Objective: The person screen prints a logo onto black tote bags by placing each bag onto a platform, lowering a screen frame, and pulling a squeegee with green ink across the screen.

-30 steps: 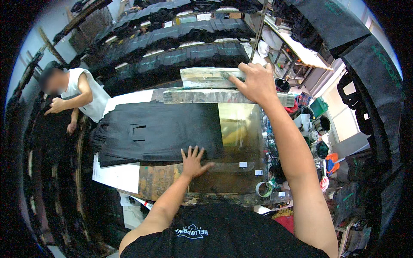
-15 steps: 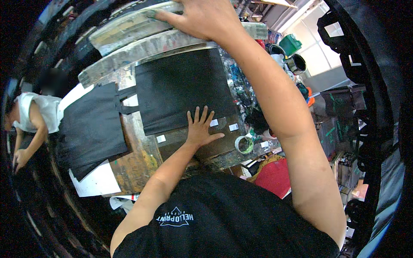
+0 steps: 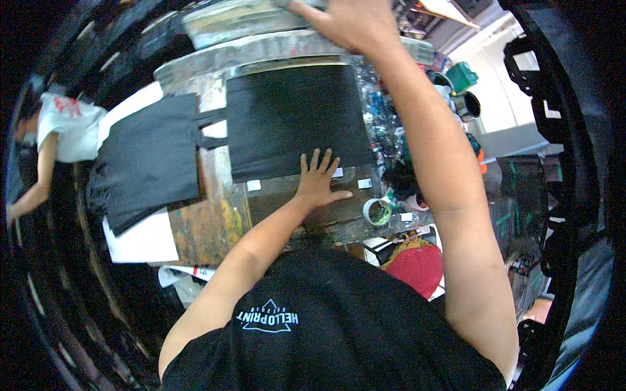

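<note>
My left hand (image 3: 317, 184) lies flat with fingers spread, its fingertips on the near edge of a black fabric bag (image 3: 293, 117). The bag is spread over a dark board (image 3: 280, 203), its handle straps pointing left. Beyond the bag, my right arm reaches to the top of the view, where my right hand (image 3: 357, 27) is on a worn, paint-stained frame (image 3: 244, 58). Its thumb stretches along the frame, while the other fingers are cut off by the top edge. Several small white tabs (image 3: 364, 184) sit on the board near my left hand.
More black bags (image 3: 153, 156) lie to the left over white sheets (image 3: 147, 238). A roll of tape (image 3: 377, 212) stands right of the board. Paint cans (image 3: 467, 104) and a green jug (image 3: 462, 77) are at the far right. A person in a white shirt (image 3: 68, 127) is at the far left.
The whole view has shifted, so the table appears farther right and slightly higher. My left hand stays on the bag's edge and my right hand on the frame. The other person's arm has lowered.
</note>
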### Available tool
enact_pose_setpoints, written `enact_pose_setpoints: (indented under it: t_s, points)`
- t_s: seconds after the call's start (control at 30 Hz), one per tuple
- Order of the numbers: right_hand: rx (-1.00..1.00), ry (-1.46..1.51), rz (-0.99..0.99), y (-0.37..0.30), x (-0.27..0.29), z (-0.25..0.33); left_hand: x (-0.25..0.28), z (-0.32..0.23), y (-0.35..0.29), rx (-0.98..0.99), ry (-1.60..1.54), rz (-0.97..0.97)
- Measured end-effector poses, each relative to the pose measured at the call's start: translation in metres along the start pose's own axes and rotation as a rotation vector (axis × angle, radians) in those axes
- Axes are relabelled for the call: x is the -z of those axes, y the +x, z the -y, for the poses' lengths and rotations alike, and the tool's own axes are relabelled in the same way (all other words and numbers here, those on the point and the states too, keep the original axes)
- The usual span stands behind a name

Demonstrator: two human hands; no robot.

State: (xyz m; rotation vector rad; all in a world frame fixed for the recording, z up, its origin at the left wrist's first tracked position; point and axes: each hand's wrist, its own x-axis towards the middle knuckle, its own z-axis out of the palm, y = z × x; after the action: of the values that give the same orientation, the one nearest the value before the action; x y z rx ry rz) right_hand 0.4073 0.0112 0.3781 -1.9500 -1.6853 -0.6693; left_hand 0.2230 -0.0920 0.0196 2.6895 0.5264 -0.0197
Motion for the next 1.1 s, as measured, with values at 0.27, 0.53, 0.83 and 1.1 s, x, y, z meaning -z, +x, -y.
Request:
enact_pose_setpoints:
  t_s: [0.27,0.53,0.83,1.1]
  points:
    - [0.019,-0.088,0.102,-0.046,-0.018,0.003,0.149,0.075,-0.051,0.09,-0.948,-0.505]
    - [-0.026,0.004,0.588,-0.204,-0.074,0.023,0.144,0.058,-0.15,0.509,-2.033,-0.616]
    - [-0.002,0.013,0.738,-0.261,-0.102,0.041,0.053,0.1,-0.156,0.888,-2.028,-0.481]
    - [-0.044,-0.062,0.545,-0.233,-0.175,0.026,0.06,0.098,-0.158,0.864,-2.048,-0.472]
